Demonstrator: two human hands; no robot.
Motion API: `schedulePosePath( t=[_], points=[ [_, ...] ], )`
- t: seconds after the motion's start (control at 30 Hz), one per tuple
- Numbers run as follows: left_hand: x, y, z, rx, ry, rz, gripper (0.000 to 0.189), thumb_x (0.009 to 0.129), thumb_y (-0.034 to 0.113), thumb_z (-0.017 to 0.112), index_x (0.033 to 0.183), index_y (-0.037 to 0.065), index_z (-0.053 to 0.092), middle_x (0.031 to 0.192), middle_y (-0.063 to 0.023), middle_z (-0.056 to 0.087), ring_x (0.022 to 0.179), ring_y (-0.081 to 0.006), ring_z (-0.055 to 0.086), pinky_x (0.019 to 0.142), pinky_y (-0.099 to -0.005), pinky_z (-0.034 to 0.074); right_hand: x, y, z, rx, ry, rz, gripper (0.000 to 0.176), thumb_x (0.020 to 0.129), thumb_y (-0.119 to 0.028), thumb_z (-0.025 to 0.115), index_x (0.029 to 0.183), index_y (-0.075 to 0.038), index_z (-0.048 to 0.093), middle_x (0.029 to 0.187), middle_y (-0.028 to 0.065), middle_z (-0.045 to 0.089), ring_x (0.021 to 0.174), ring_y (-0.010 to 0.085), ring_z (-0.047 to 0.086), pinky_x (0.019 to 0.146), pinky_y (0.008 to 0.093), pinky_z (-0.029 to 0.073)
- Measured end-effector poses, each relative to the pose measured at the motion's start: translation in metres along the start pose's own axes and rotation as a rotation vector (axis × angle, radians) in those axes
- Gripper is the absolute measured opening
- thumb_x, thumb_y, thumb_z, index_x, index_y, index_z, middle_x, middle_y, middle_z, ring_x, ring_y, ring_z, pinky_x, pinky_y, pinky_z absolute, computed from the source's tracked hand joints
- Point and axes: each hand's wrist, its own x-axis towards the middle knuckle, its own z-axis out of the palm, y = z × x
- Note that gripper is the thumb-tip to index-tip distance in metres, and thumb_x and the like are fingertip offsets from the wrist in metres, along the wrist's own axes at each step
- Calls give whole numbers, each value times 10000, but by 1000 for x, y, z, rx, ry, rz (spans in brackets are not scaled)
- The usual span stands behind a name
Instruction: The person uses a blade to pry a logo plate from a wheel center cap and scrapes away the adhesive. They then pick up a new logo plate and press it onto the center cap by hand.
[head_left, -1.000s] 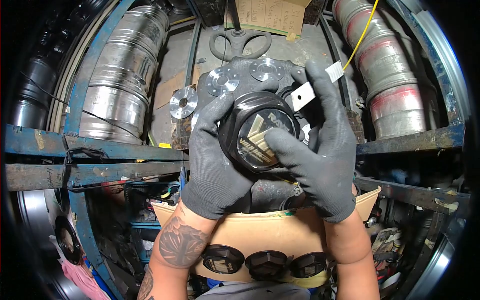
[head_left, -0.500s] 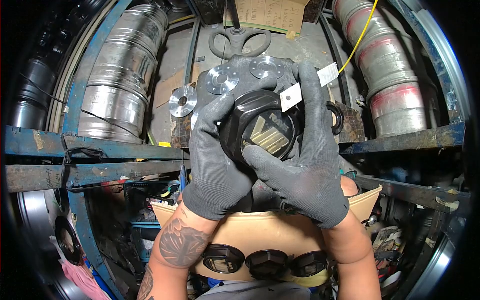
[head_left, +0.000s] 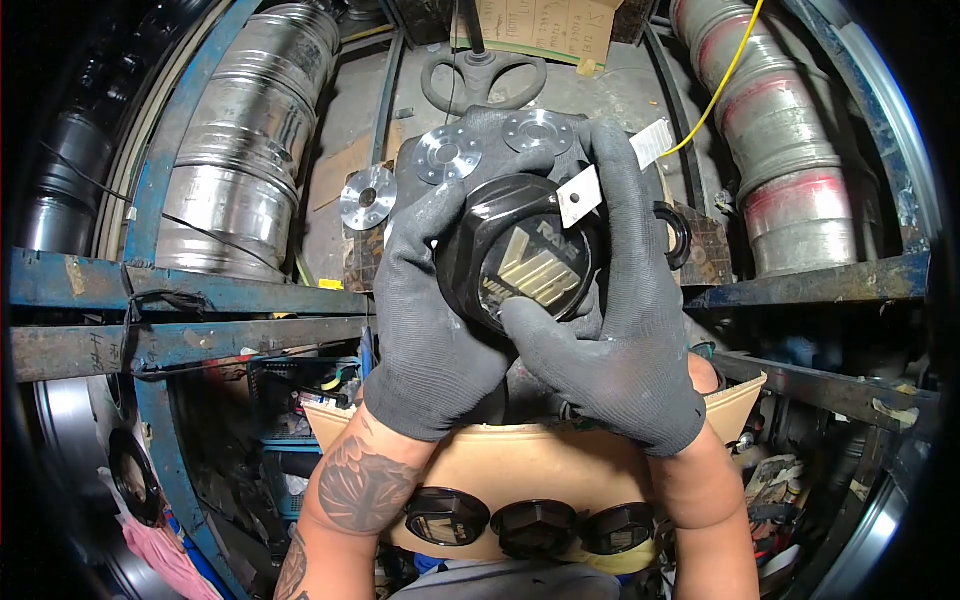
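A black wheel centre cap (head_left: 525,255) with raised gold lettering on its round face is held between both gloved hands. My left hand (head_left: 430,310) wraps round the cap's left side, its thumb and fingers at the upper edge. With its thumb on the lower face, my right hand (head_left: 630,310) closes on the cap from the right. A small white tag (head_left: 577,197) with a dark dot lies over the cap's upper right rim, and another white tag (head_left: 652,143) shows beside the right fingertips. Silver metal discs (head_left: 447,155) lie just beyond the hands on a dark cloth.
An open cardboard box (head_left: 550,455) sits close to my body, with three black caps (head_left: 537,527) by its near side. Metal wheel barrels are stacked left (head_left: 225,190) and right (head_left: 795,190). Blue steel rails (head_left: 200,285) run along both sides, and a yellow cable (head_left: 720,85) hangs at right.
My right thumb has slid slightly right and down on the cap's face, uncovering more of the lettering. Both hands keep their hold, and the view has shifted a little.
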Motion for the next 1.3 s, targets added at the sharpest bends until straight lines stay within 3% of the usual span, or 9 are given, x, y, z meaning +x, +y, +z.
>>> schedulePosePath(
  t=[0.17, 0.23, 0.6, 1.03, 1.07, 1.17, 1.27, 1.3],
  points=[
    [0, -2, -2, 68, 97, -23, 392, 994, 245, 372, 1310, 41, 485, 1276, -113, 574, 1175, -208, 557, 1048, -368, 421, 0, -1, 2, 97, 7, 49, 994, 668, -111, 758, 1487, 16, 209, 1381, 207, 405, 1247, 261, 450, 1045, 360, 379],
    [-1, -2, -3, 38, 39, 1, 390, 986, 244, 385, 1304, 41, 489, 1272, -113, 574, 1167, -209, 562, 1043, -369, 426, 1, -1, 2, 51, 6, 47, 997, 667, -116, 768, 1487, 11, 215, 1378, 204, 409, 1240, 263, 457, 1041, 363, 385],
    [1, 7, 12, -277, 50, -200, 438, 913, 208, 494, 1312, 29, 459, 1275, -130, 550, 1171, -226, 554, 1042, -377, 428, 3, 2, 2, -55, -6, -17, 996, 663, -72, 775, 1482, -2, 212, 1304, 166, 458, 1196, 255, 504, 1015, 361, 429],
    [0, 11, 10, -226, 212, -164, 554, 827, 166, 623, 1321, 14, 424, 1280, -150, 521, 1175, -245, 544, 1040, -387, 430, 3, 5, -2, 25, 23, -48, 946, 676, -34, 723, 1477, 24, 223, 1370, 175, 427, 1217, 243, 490, 1033, 366, 414],
    [0, 9, 8, -232, 200, -165, 499, 864, 202, 564, 1311, 14, 446, 1261, -149, 543, 1161, -248, 557, 1031, -391, 441, 4, 3, -3, -20, 20, -57, 936, 678, -29, 715, 1476, 25, 228, 1370, 175, 427, 1217, 242, 489, 1036, 364, 412],
    [2, 5, 4, -251, 165, -166, 442, 977, 309, 388, 1282, 15, 513, 1204, -147, 609, 1119, -258, 596, 1002, -402, 472, 5, 6, -1, 220, 6, -50, 863, 711, -16, 656, 1470, 30, 249, 1378, 182, 425, 1219, 240, 498, 1029, 361, 422],
    [3, 7, 2, -447, 46, -248, 487, 980, 345, 359, 1295, -1, 493, 1217, -171, 600, 1122, -268, 596, 1005, -398, 469, 7, -6, 5, 470, 214, 80, 778, 747, 26, 564, 1464, 34, 263, 1380, 189, 425, 1210, 237, 513, 1012, 364, 441],
    [4, 5, -2, -554, 3, -243, 564, 962, 413, 363, 1308, -18, 473, 1226, -189, 592, 1083, -306, 618, 933, -449, 527, 9, -6, 2, 448, 259, 100, 695, 792, 39, 478, 1455, 49, 268, 1395, 196, 407, 1202, 241, 523, 1021, 375, 439]
  ],
)
